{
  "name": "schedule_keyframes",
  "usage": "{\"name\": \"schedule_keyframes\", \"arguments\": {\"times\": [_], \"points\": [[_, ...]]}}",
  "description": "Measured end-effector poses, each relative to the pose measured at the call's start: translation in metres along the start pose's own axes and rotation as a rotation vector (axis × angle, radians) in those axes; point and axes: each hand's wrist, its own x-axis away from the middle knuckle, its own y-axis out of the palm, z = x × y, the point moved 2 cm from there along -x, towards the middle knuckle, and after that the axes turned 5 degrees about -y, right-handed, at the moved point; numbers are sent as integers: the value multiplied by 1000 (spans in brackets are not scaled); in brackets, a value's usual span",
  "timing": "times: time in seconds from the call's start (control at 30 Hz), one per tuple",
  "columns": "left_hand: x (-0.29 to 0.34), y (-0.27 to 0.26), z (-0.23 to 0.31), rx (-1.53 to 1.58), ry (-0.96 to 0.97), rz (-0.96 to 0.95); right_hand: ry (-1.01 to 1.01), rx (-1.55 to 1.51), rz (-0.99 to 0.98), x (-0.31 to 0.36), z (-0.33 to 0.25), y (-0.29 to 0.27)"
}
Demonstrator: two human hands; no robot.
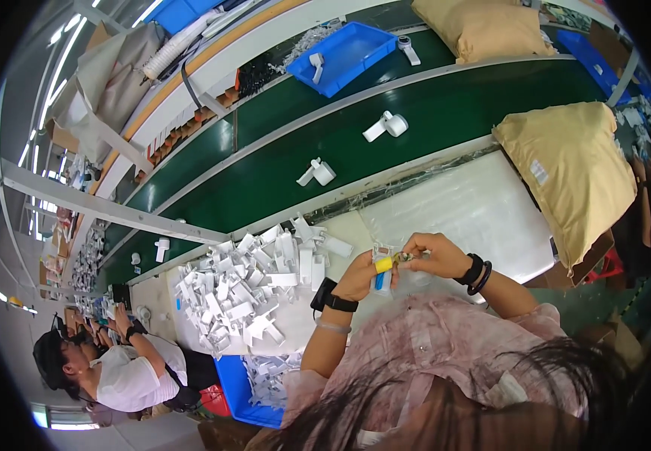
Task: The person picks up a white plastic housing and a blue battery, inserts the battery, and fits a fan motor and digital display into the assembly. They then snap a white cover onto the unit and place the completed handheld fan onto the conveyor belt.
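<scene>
Clearly both hands meet above the near edge of the white bench. The left hand grips a small white plastic part with a yellow and blue piece upright, so the right hand, fingers pinched on its top, can work it. A heap of white plastic parts lies close to the left hand, within reach.

A heap of white plastic parts is piled on the white worktable. Two tan sacks are laid beside the green conveyor belt.

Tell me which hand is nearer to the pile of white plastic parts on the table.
Left. The left hand, holding a small white part with a yellow piece, sits just beside the pile of white plastic parts. The right hand is farther away, beyond the left hand.
</scene>
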Motion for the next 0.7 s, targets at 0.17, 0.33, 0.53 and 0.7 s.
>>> {"name": "schedule_keyframes", "arguments": {"times": [0.17,0.33,0.53,0.7], "points": [[21,13,23,-587,-79,189,-6,95,-482,8,-10,-11],[31,47,37,-1322,214,259,229,-89,-514,19,-10,-10],[27,56,31,-952,366,471,-133,556,-58,17,-22,-1],[19,63,23,-273,335,381,-335,370,444,12,-41,-3]]}}
